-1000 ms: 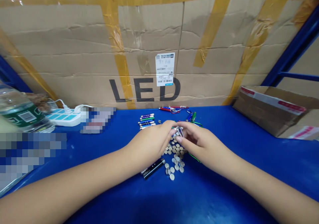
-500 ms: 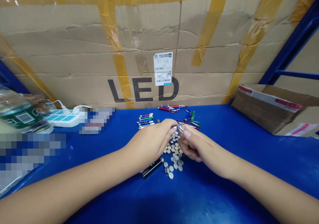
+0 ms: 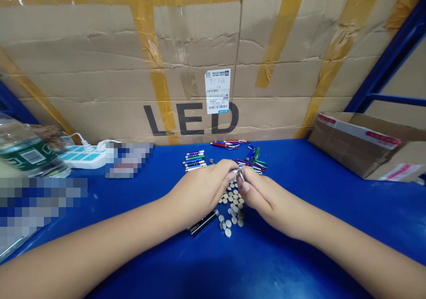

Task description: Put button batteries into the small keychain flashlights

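On my view, the left hand [image 3: 199, 192] and right hand [image 3: 269, 197] grip a small silver metal piece [image 3: 240, 175] between their fingertips at centre frame, just above scattered round silver button cells [image 3: 233, 206] on the glossy blue tabletop [image 3: 299, 228].

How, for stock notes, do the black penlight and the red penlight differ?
The black penlight is dark, the red penlight red. The black one lies by the left hand and button cells; the red one lies back by the cardboard box. Both lie flat on the blue table.
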Demonstrator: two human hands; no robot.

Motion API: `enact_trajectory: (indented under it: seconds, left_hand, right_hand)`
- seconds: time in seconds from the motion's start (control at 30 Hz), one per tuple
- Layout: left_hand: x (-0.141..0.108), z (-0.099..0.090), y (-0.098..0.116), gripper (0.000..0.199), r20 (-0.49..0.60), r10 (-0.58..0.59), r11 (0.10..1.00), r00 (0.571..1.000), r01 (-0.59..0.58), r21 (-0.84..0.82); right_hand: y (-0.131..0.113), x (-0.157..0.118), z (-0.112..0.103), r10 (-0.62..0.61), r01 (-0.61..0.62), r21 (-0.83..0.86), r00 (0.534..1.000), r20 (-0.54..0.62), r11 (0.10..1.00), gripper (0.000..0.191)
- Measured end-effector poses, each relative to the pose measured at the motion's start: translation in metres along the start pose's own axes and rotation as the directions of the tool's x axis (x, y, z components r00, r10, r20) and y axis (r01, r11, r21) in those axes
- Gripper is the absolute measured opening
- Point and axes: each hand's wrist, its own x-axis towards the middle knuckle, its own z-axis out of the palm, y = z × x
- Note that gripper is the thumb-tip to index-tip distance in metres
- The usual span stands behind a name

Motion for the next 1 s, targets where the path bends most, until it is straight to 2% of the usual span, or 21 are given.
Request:
enact_trajectory:
  seconds: [0.13,0.27,0.43,0.53,0.67,0.83,0.9,0.93,1.0]
  left_hand:
    - [0.006,-0.003,-0.008,0.028,-0.019,-0.008,1.000,1.000,0.008,-0.004]
    - [0.013,-0.004,-0.027,0.029,-0.076,-0.045,0.998,0.996,0.048,0.044]
    - [0.017,0.001,-0.044,0.030,-0.047,-0.107,0.982,0.993,0.113,0.152]
    - [0.018,0.001,-0.044,0.031,-0.051,-0.111,0.983,0.993,0.117,0.143]
    - [0.019,0.000,-0.040,0.030,-0.052,-0.117,0.986,0.992,0.122,0.115]
    - [0.019,0.004,-0.036,0.030,-0.038,-0.123,0.982,0.992,0.127,0.142]
    - [0.019,0.008,-0.034,0.029,-0.036,-0.126,0.975,0.991,0.130,0.180]
    - [0.019,0.009,-0.033,0.029,-0.037,-0.128,0.968,0.991,0.133,0.213]
    - [0.018,0.011,-0.030,0.028,-0.045,-0.132,0.940,0.990,0.140,0.311]
  right_hand:
    - [0.003,0.013,-0.002,-0.039,0.037,-0.056,0.999,-0.018,0.998,0.019]
    - [0.010,0.044,-0.005,-0.032,0.014,-0.272,0.997,-0.063,0.962,0.019]
    - [0.007,0.067,-0.006,0.051,-0.083,-0.586,0.996,-0.072,0.806,0.025]
    - [0.005,0.066,-0.006,0.051,-0.087,-0.654,0.996,-0.074,0.751,0.030]
    - [0.008,0.061,-0.005,0.014,-0.061,-0.663,0.997,-0.076,0.746,0.034]
    - [0.012,0.061,-0.004,0.033,-0.104,-0.682,0.993,-0.116,0.724,0.033]
    - [0.013,0.062,-0.002,0.042,-0.122,-0.614,0.989,-0.142,0.779,0.027]
    - [0.012,0.063,0.000,0.044,-0.129,-0.535,0.985,-0.168,0.835,0.022]
    - [0.009,0.063,0.006,0.081,-0.128,-0.236,0.976,-0.201,0.963,0.017]
